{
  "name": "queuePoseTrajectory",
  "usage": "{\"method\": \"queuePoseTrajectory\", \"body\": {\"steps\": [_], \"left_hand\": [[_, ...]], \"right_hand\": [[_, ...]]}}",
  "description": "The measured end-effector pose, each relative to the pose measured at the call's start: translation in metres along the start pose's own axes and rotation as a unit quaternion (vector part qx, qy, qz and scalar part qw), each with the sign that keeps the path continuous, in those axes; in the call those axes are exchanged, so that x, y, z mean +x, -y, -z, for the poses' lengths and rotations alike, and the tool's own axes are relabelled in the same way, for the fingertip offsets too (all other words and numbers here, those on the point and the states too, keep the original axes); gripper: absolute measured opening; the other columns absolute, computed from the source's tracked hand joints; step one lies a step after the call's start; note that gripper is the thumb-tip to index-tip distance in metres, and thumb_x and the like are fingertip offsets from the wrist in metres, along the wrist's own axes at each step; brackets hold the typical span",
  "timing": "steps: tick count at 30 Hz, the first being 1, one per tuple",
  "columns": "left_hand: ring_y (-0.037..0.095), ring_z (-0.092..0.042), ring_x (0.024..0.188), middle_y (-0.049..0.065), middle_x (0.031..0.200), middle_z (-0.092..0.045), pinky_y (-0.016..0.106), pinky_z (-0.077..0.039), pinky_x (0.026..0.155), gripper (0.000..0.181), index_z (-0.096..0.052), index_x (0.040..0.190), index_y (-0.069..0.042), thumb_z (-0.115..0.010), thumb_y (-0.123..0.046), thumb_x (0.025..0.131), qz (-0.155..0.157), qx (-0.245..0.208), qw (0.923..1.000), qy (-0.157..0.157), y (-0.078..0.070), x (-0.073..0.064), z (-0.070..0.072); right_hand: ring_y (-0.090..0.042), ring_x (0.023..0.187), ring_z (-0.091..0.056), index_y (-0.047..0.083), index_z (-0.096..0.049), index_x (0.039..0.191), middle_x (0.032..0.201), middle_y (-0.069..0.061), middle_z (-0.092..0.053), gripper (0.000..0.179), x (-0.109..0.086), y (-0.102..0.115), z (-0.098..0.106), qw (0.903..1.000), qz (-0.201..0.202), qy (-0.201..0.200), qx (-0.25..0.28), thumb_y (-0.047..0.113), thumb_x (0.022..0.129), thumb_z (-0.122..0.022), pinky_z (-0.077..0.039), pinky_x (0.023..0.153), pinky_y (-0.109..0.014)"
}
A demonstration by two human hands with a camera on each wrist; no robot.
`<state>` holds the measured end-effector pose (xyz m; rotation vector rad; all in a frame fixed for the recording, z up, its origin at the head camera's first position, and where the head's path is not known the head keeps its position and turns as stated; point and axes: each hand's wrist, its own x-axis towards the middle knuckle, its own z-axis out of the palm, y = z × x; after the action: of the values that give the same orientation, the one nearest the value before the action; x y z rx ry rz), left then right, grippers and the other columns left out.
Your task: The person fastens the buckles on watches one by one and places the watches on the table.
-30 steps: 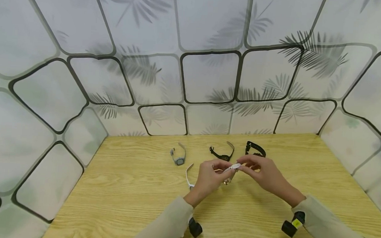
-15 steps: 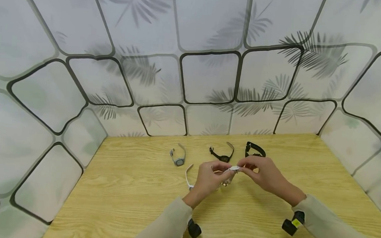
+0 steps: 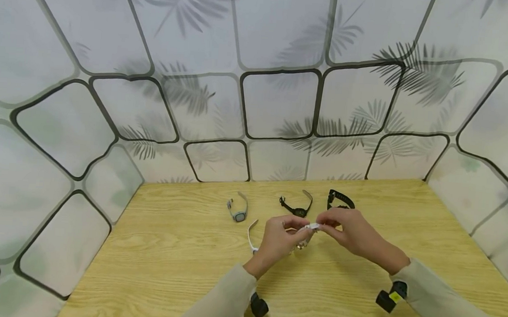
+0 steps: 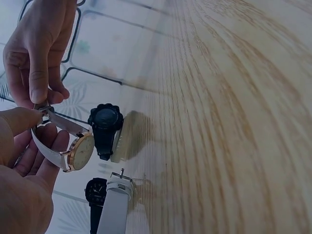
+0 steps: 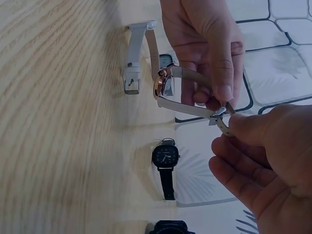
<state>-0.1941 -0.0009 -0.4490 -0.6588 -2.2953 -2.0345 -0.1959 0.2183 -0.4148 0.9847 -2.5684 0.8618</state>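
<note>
Above the table, both my hands pinch the strap of a wristwatch (image 4: 81, 151) with a rose-gold case and a pale strap. The strap forms a loop, its ends meeting at a metal buckle (image 5: 219, 112). My left hand (image 3: 278, 238) holds the strap on one side, thumb and fingers close to the buckle. Opposite it, the thumb and fingertips of my right hand (image 3: 350, 234) pinch the strap end. The case hangs below the fingers, dial facing outward in the left wrist view. Fingertips partly hide where the strap passes through the buckle.
A white-strapped watch (image 5: 135, 53) lies beside my left forearm, partly hidden in the head view. Farther back on the wooden table (image 3: 165, 250) are a grey watch (image 3: 239, 216), a black watch (image 3: 299, 211) and a chunky black watch (image 3: 341, 198). Patterned walls (image 3: 279, 104) enclose the table.
The held watch's buckle end has tilted slightly and shifted a little between the fingertips. Both hands stay almost in place; the watches on the table have not moved.
</note>
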Motion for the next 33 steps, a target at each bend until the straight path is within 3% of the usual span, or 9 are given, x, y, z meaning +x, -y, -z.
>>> {"method": "queuePoseTrajectory", "body": {"steps": [6,10,14,17,23,27,33], "left_hand": [[0.016,-0.073,0.091,0.007,0.099,-0.077,0.024,-0.059,0.082,0.014,-0.080,0.105,-0.006,-0.078,-0.014,0.094,-0.002,0.001,1.0000,0.003,0.003,0.001,-0.001],[0.011,-0.073,0.089,0.003,0.097,-0.077,0.025,-0.060,0.082,0.014,-0.080,0.105,-0.007,-0.079,-0.015,0.093,-0.005,0.001,1.0000,0.006,0.004,0.001,0.000],[0.013,-0.073,0.089,0.001,0.097,-0.077,0.026,-0.060,0.082,0.014,-0.080,0.104,-0.007,-0.079,-0.014,0.093,-0.003,-0.006,1.0000,0.003,0.005,0.002,0.001],[0.014,-0.073,0.089,0.001,0.097,-0.077,0.027,-0.060,0.082,0.014,-0.080,0.104,-0.007,-0.080,-0.015,0.093,-0.004,-0.009,1.0000,0.003,0.005,0.002,0.001],[0.014,-0.074,0.089,0.002,0.098,-0.077,0.027,-0.060,0.083,0.015,-0.080,0.105,-0.008,-0.080,-0.017,0.093,-0.005,-0.009,0.9999,0.005,0.005,0.003,0.000],[0.013,-0.073,0.089,0.000,0.099,-0.077,0.027,-0.060,0.083,0.014,-0.080,0.104,-0.009,-0.080,-0.017,0.092,0.001,-0.017,0.9998,-0.002,0.004,0.003,-0.001],[0.013,-0.073,0.090,0.002,0.101,-0.077,0.028,-0.060,0.083,0.016,-0.080,0.106,-0.006,-0.079,-0.013,0.092,0.005,-0.024,0.9997,-0.003,0.003,0.004,-0.001]], "right_hand": [[-0.002,0.078,-0.066,0.018,-0.077,0.103,0.093,0.010,-0.072,0.015,-0.005,-0.002,-0.008,0.9990,-0.013,-0.030,0.030,0.007,0.091,-0.078,-0.060,0.070,-0.030],[-0.007,0.083,-0.069,0.019,-0.077,0.109,0.100,0.008,-0.074,0.013,-0.009,-0.004,-0.012,0.9945,-0.068,-0.031,0.074,0.016,0.096,-0.075,-0.059,0.070,-0.028],[-0.019,0.086,-0.072,0.017,-0.076,0.114,0.104,0.003,-0.074,0.015,-0.014,-0.004,-0.015,0.9834,-0.113,-0.026,0.139,0.019,0.100,-0.070,-0.060,0.069,-0.032],[-0.021,0.084,-0.072,0.017,-0.076,0.113,0.103,0.002,-0.074,0.014,-0.015,-0.005,-0.017,0.9818,-0.111,-0.034,0.150,0.018,0.100,-0.070,-0.060,0.069,-0.032],[-0.007,0.083,-0.068,0.021,-0.076,0.109,0.102,0.008,-0.074,0.013,-0.013,-0.006,-0.021,0.9927,-0.058,-0.054,0.091,0.015,0.097,-0.073,-0.060,0.071,-0.029],[-0.008,0.085,-0.069,0.021,-0.076,0.112,0.104,0.007,-0.074,0.014,-0.015,-0.008,-0.025,0.9895,-0.081,-0.058,0.104,0.018,0.098,-0.073,-0.060,0.072,-0.030],[-0.013,0.090,-0.072,0.022,-0.075,0.113,0.107,0.005,-0.074,0.014,-0.019,-0.014,-0.029,0.9774,-0.116,-0.047,0.170,0.020,0.100,-0.071,-0.060,0.073,-0.032]]}}
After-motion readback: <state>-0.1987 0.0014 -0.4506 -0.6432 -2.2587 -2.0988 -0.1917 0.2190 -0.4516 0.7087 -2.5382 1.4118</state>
